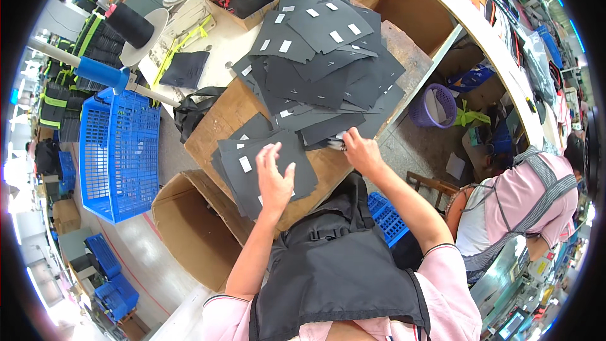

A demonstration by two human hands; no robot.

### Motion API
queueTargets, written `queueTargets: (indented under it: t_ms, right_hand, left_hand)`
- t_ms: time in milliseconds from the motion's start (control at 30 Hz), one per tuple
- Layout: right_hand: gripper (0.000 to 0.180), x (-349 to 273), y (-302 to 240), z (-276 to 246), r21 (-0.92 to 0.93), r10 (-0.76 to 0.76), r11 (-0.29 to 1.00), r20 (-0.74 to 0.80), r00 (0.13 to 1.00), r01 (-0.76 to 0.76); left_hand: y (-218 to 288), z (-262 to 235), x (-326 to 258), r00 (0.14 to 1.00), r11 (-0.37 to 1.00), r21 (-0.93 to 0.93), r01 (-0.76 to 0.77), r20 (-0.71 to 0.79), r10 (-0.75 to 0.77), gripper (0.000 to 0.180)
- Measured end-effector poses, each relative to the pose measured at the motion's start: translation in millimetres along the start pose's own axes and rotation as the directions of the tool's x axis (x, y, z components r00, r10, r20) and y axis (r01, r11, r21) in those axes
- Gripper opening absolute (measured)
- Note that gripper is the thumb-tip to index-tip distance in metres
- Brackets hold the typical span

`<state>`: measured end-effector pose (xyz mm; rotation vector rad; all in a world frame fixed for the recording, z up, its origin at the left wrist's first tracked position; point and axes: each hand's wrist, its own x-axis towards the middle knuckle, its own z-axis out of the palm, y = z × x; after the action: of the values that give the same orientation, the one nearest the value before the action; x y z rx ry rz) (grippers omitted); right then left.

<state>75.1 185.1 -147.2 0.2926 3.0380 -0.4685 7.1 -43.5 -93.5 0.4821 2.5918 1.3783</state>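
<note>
Over a small stack of flat black sheets [287, 158] with white labels, my left hand [273, 180] hovers or rests lightly with its fingers apart. I cannot tell whether it touches the top sheet. To its right, my right hand [362, 151] is closed, thumb and fingertips together. A small whitish and dark thing shows at those fingertips, too small to name. Just beyond both hands lies a large, untidy pile of similar black pieces [315, 79], several with white labels. Both piles lie on a brown board [214, 117].
A cardboard box [196, 230] stands below the board's left side, with a blue plastic basket [120, 158] beyond it. Black thread cones [129, 25] stand at the far left. A purple bin [432, 106] is at the right, near another person in pink [536, 196].
</note>
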Motion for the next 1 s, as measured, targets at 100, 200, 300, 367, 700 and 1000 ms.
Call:
queueTargets:
  t_ms: [100,200,300,367,700,1000]
  right_hand:
    - [0.027,-5,11,-15,0.061,0.010,0.998,-0.065,0.998,-0.006]
    - [0.015,-21,-9,-63,0.315,0.056,0.949,-0.219,0.974,0.016]
    - [0.017,-54,-49,-87,0.546,0.070,0.836,-0.210,0.975,0.057]
    - [0.018,-74,-77,-92,0.743,0.142,0.669,-0.174,0.974,0.035]
    - [0.026,-95,-82,-120,0.923,0.300,0.374,-0.217,0.929,0.095]
    - [0.018,-72,-48,-170,0.645,-0.078,0.749,0.316,0.946,-0.154]
  left_hand:
    - [-6,15,-4,0.941,0.921,-0.286,0.265,0.284,-0.182,0.050]
    - [3,28,-12,0.828,0.678,-0.536,0.503,0.524,-0.201,0.046]
    - [45,24,-18,0.782,0.295,-0.727,0.620,0.606,-0.149,0.058]
    - [66,20,-23,0.796,-0.050,-0.795,0.605,0.606,0.000,0.058]
    - [73,-5,-8,0.795,0.859,-0.379,0.345,0.605,-0.052,0.024]
    - [109,-33,-6,0.705,0.985,-0.151,0.083,0.707,0.049,0.035]
